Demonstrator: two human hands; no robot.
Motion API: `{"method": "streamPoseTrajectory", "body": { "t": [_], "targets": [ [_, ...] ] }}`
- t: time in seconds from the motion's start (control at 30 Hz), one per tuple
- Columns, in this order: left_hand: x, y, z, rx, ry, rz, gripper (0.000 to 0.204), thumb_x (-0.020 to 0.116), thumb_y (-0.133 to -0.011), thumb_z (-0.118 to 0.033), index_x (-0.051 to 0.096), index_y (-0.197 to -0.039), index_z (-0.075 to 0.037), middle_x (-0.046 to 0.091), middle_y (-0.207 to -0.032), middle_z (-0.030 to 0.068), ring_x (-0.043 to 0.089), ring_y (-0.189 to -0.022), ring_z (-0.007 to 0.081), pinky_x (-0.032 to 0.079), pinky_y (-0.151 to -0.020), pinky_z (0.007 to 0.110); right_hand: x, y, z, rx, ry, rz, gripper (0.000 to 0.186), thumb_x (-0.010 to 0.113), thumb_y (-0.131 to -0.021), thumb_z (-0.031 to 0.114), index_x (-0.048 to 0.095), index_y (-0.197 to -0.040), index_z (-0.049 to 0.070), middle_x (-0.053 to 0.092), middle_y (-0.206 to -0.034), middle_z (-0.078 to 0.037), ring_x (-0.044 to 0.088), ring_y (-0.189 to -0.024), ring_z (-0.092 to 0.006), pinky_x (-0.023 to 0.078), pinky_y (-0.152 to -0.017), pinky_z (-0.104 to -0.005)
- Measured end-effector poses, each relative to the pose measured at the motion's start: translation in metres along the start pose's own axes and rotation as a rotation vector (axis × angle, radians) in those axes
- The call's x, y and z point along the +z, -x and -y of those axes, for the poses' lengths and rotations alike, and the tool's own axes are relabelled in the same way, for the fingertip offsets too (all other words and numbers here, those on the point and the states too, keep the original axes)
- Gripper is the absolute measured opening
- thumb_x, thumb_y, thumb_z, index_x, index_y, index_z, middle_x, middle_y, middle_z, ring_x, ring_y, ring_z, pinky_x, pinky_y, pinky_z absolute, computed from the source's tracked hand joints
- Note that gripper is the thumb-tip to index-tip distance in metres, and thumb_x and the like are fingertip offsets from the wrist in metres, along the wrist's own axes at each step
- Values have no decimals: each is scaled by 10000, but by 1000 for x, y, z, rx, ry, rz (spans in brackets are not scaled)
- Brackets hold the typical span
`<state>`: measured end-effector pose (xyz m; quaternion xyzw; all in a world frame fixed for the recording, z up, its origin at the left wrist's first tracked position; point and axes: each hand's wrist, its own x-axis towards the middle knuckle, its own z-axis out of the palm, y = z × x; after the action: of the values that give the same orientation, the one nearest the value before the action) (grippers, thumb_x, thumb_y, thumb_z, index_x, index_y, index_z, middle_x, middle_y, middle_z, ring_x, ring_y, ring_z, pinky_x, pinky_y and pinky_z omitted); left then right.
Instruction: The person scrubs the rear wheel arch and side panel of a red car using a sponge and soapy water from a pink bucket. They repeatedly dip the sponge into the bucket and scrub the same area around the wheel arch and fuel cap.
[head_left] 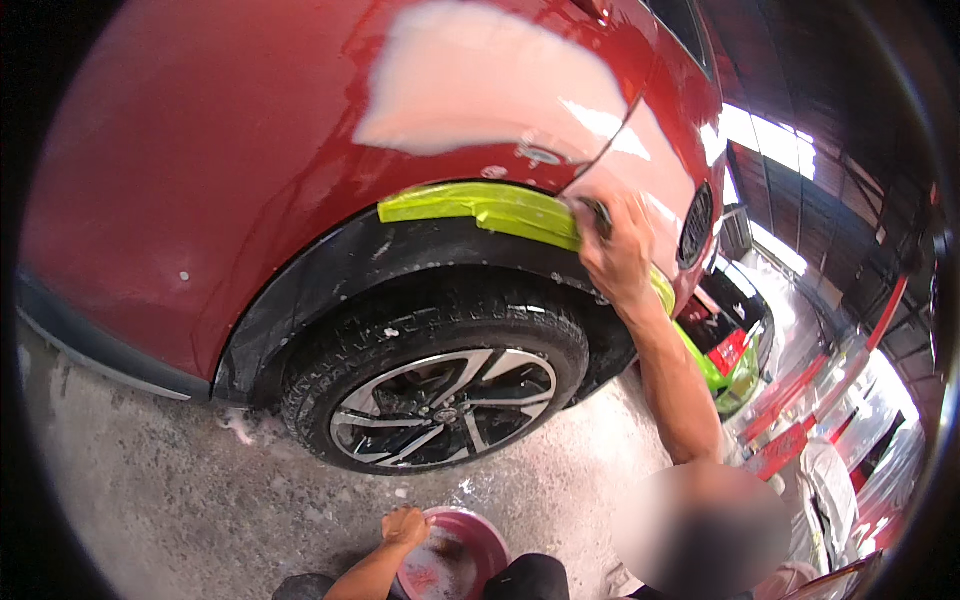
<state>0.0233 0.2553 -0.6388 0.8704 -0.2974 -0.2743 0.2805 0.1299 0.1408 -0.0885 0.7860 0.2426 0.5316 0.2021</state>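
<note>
My right hand (617, 240) reaches up to the red car body (190, 150) with its fingers curled round a small dark object (599, 216), mostly hidden. It presses where yellow-green masking tape (525, 212) runs along the top of the black wheel arch (330, 240). Just above the tape, a pale pink-white patch (480, 85) covers part of the panel and crosses the seam. Low in the view, my left hand (406, 525) grips the rim of a pink basin (490, 532). Cloudy liquid and something reddish show inside the basin.
Below the arch stands a black tyre (305, 415) on a two-tone alloy wheel (445, 412). The rough concrete floor (200, 480) has pale splashes. A bright green car part (740, 385), red metal bars (780, 450) and a pale draped cover (828, 490) are at the right.
</note>
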Motion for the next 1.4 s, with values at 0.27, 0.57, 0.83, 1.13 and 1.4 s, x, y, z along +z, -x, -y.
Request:
{"method": "streamPoseTrajectory", "body": {
  "t": [0.27,0.57,0.83,1.13,1.4],
  "targets": [
    [-2,-5,-1,0,14,38,504,555,-963,-524,736,-1128,-84,698,-1187,187,662,-1136,374,526,-931,485,3,-4,-3,-42,32,-6,184,757,-830,106,663,-980,55,633,-889,-132,599,-837,-336,472,-765,-441],
    [-3,-1,1,17,35,-28,526,582,-941,-531,738,-1108,-57,712,-1154,181,676,-1104,384,528,-932,484,0,-17,5,-23,29,27,196,758,-824,100,651,-980,48,648,-910,-151,598,-845,-356,476,-764,-447],
    [4,-7,2,13,11,-61,504,585,-939,-536,750,-1104,-89,716,-1132,192,685,-1088,374,531,-930,483,-8,-4,-8,-75,71,67,220,761,-814,92,640,-993,49,610,-871,-132,581,-835,-341,451,-770,-449],
    [-8,-4,-7,-38,-3,-8,521,585,-933,-562,756,-1077,-92,720,-1129,181,693,-1068,376,540,-910,491,-3,-9,-6,-35,65,65,193,752,-817,127,645,-964,60,636,-891,-114,596,-872,-334,453,-795,-443],
    [-2,1,-11,1,-79,-81,510,632,-906,-549,749,-1032,-69,727,-1073,197,693,-1046,400,546,-885,502,-3,2,-16,-77,21,59,189,738,-819,129,644,-956,40,652,-917,-138,616,-915,-347,480,-835,-454]
  ]
}}
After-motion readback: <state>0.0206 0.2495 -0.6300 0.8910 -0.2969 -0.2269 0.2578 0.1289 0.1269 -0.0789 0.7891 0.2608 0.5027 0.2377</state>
